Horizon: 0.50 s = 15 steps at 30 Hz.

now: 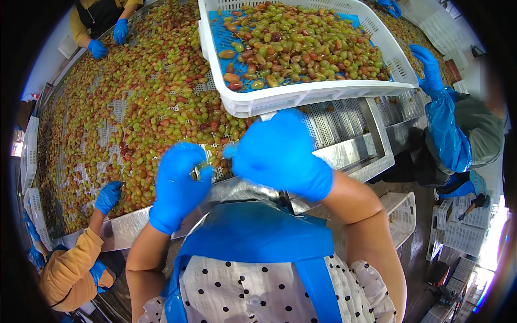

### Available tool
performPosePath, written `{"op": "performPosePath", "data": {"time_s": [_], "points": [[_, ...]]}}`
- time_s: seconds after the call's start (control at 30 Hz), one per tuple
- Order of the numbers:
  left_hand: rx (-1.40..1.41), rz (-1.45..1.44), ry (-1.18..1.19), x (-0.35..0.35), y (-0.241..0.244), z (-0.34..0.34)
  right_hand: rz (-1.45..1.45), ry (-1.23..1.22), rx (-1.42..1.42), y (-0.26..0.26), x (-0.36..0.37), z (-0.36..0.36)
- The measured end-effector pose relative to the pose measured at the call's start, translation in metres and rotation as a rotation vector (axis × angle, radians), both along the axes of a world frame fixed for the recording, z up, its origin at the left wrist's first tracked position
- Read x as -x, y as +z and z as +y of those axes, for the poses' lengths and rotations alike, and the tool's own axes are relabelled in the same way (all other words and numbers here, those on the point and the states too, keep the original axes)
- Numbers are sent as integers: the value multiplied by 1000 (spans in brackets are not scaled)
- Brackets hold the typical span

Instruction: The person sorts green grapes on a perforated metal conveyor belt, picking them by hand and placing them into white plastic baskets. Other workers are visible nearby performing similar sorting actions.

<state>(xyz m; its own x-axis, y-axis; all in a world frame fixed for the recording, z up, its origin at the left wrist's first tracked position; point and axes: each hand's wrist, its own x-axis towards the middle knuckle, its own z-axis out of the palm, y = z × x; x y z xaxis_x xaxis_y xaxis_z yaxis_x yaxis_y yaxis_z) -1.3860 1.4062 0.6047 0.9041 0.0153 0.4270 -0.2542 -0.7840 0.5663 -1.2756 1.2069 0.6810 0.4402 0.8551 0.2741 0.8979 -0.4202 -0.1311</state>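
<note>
My left hand [179,185], in a blue glove, is held over the near edge of a sorting conveyor with fingers curled and thumb near the fingertips. A small greenish bit shows at its fingertips, but I cannot tell whether it is gripped. My right hand [278,155], gloved alike, is blurred by motion and curled just below a white plastic crate [319,91]; its palm side is hidden. Loose red and green grapes [173,117] spread across the perforated metal conveyor [111,109]. More grapes [307,44] are heaped on a blue liner [220,36] inside the crate.
A steel rail [355,149] edges the conveyor before me. Co-workers' gloved hands are at the grapes on the far side [109,40] and left [108,198]; another gloved hand [428,66] is beside the crate's right end. A white crate [400,216] stands low at right.
</note>
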Motion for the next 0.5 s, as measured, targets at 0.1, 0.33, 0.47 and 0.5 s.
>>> {"op": "performPosePath", "data": {"time_s": [0.1, 0.33, 0.47, 0.5], "points": [[-71, -61, 269, -28, -3, 44, -62, -247, -258, 54, -50, -1], [-335, 204, 13, -55, -67, 45, 976, -829, 227, 76, -47, -54], [-212, 308, -458, -81, -96, -19, 688, -588, 543, -86, -80, -141], [-84, 249, -531, -91, -101, -35, 581, -760, 263, -124, -91, -147]]}}
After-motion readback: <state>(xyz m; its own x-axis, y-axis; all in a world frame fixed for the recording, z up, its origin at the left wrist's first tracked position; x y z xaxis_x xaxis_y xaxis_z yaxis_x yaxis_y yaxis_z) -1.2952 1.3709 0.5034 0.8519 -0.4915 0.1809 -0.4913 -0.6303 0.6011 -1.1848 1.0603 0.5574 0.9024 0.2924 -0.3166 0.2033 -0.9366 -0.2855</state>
